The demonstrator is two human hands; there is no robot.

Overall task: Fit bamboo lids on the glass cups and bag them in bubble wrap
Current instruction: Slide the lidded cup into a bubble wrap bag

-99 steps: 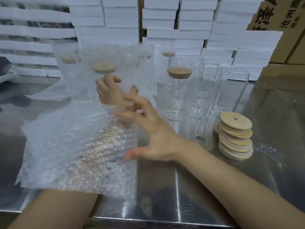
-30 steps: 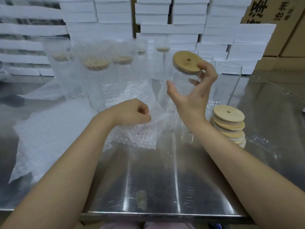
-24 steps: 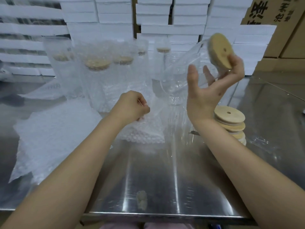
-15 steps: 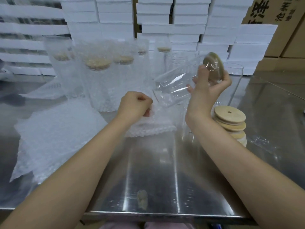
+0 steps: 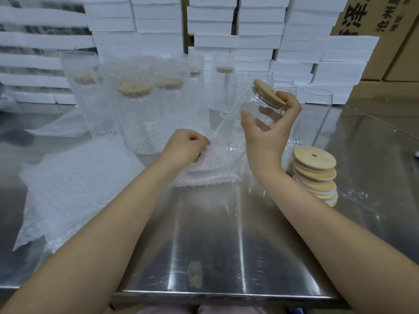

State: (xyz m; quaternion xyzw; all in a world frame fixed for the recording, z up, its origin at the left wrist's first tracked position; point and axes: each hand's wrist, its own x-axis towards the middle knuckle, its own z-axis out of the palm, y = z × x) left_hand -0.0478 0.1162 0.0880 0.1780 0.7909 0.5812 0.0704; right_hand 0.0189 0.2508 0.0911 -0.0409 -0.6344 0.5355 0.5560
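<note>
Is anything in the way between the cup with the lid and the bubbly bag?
Nothing visible. The right hand tilts the lidded cup straight at the mouth of the bag, which the left hand grips.

**Packing station in a warehouse storeroom**

A stainless-steel desk (image 5: 215,241) carries goods in batch quantities: a row of lidded cups sleeved in bubble wrap (image 5: 136,114), bare glass cups (image 5: 316,116) beside them, a stack of bamboo lids (image 5: 314,159) and a pile of flat bubble-wrap bags (image 5: 74,182). Behind the desk, identical white foam boxes (image 5: 256,32) rise in tall columns across the whole back, with brown cardboard cartons (image 5: 371,21) printed in Chinese characters stacked at the right.
</note>
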